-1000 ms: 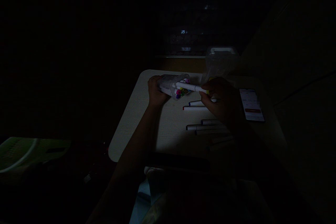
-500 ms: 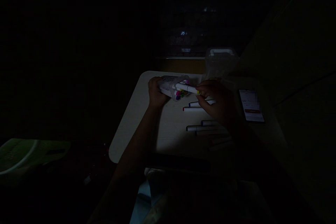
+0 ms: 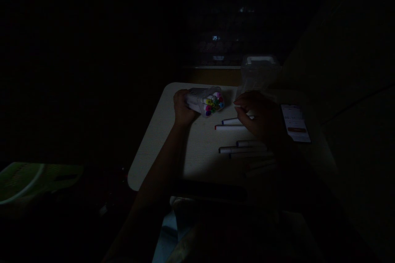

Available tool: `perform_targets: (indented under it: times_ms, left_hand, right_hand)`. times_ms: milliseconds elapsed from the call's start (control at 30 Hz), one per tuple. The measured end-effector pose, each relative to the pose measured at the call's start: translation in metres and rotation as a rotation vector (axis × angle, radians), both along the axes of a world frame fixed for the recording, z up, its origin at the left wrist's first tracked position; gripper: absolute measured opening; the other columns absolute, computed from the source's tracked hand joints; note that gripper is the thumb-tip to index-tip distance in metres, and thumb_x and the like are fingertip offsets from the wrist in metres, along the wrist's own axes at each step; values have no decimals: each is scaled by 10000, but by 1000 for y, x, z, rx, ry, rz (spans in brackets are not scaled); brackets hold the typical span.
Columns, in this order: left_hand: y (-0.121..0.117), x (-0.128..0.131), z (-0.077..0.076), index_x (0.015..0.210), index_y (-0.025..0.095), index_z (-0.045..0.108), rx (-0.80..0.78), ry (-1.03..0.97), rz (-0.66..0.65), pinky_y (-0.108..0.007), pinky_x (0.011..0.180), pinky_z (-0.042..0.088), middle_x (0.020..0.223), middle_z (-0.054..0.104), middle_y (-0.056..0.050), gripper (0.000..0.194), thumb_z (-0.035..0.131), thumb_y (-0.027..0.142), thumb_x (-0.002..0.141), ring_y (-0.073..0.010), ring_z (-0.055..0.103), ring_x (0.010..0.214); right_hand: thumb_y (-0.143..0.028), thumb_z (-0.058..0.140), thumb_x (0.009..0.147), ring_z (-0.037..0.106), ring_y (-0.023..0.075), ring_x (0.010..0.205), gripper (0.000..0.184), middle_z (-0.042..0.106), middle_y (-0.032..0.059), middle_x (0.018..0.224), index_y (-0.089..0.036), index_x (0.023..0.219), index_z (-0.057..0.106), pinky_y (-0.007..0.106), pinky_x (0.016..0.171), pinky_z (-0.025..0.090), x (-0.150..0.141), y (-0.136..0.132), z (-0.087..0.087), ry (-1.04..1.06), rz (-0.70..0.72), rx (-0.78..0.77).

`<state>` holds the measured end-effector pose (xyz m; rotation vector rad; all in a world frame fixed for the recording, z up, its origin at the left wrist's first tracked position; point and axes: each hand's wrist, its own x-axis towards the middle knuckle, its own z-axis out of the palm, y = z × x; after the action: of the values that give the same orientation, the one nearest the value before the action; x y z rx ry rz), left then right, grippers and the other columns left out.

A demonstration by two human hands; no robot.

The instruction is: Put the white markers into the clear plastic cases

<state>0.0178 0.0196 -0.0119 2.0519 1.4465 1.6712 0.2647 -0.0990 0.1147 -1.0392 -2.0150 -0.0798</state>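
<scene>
My left hand (image 3: 182, 109) is wrapped round a clear plastic case (image 3: 196, 100) lying tilted on its side, its mouth turned to the right. Several white markers (image 3: 213, 102) with coloured ends fill the case: yellow, pink, purple, green, red and blue show. To the right of the mouth, my right hand (image 3: 254, 115) holds nothing, with thumb and fingertips apart. Below it, loose white markers with blue and red ends (image 3: 230, 128) lie on the table. More dark-ended markers (image 3: 242, 150) lie nearer to me, partly hidden by my right forearm and shadow.
The pale table (image 3: 163, 139) has rounded corners. A clear container with a white handle (image 3: 261, 68) stands at the back right. A lit phone (image 3: 295, 123) lies at the right. A green object with a pale curved band (image 3: 31, 181) is low on the left. The room is very dark.
The yellow-ended marker that my right hand held at the case's mouth is now inside the case. My right hand has let go and drawn back slightly to the right.
</scene>
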Motion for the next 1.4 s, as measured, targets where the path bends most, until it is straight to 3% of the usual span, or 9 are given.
perform_targets:
  times_ms: [167,333,500,700,800,967,1200,1400]
  left_hand:
    - [-1,0,-1,1071,229,535,-11,-36,-14,-510,972,417,1139,585,-106,621,799,564,620,-314,544,1125]
    - [1,0,0,1058,220,531,-29,-52,-23,-517,978,405,1132,585,-114,621,805,563,618,-315,542,1123]
    - [0,0,2,1073,200,527,-18,-42,-32,-510,970,396,1123,581,-127,632,785,576,635,-313,540,1119]
    - [0,0,1,1054,251,536,24,2,8,-488,939,438,1090,587,-80,528,770,491,646,-301,565,1096]
    - [1,0,-1,1043,280,537,47,16,38,-474,911,468,1073,592,-55,501,769,459,636,-285,580,1070]
    - [3,-1,-3,1061,233,540,50,8,25,-483,927,458,1083,594,-90,529,765,493,659,-281,568,1063]
    - [1,0,0,1075,209,545,9,-19,14,-493,951,440,1113,595,-110,597,787,547,647,-288,557,1090]
    - [1,0,-1,1089,210,535,-39,-57,-33,-525,996,405,1139,573,-118,624,779,579,650,-318,528,1155]
  right_hand:
    - [-176,562,836,619,134,679,157,709,37,857,-184,936,682,264,654,466,5,4,-6,-125,6,-304]
    - [-202,543,851,658,162,776,223,739,65,905,-172,995,711,272,697,467,11,9,-10,-276,-45,-486]
    - [-232,509,868,676,209,966,265,735,83,1049,-171,1011,723,310,832,491,40,20,-13,-418,-117,-638]
    - [-253,541,816,669,211,967,277,733,70,1031,-178,1001,733,293,825,491,69,30,-22,-574,-44,-833]
    - [-256,579,778,669,202,935,255,730,62,1002,-184,970,731,275,789,490,61,26,-22,-620,-30,-918]
    - [-223,605,736,663,194,920,323,717,60,1039,-187,1042,701,263,739,481,30,10,-19,-738,-26,-1001]
    - [-155,611,746,665,282,983,282,708,154,1080,-124,1005,719,331,781,489,-1,-2,-18,-891,-3,-976]
    - [-161,581,781,659,273,1013,271,708,150,1090,-132,1012,720,323,804,491,-8,0,-17,-937,10,-952]
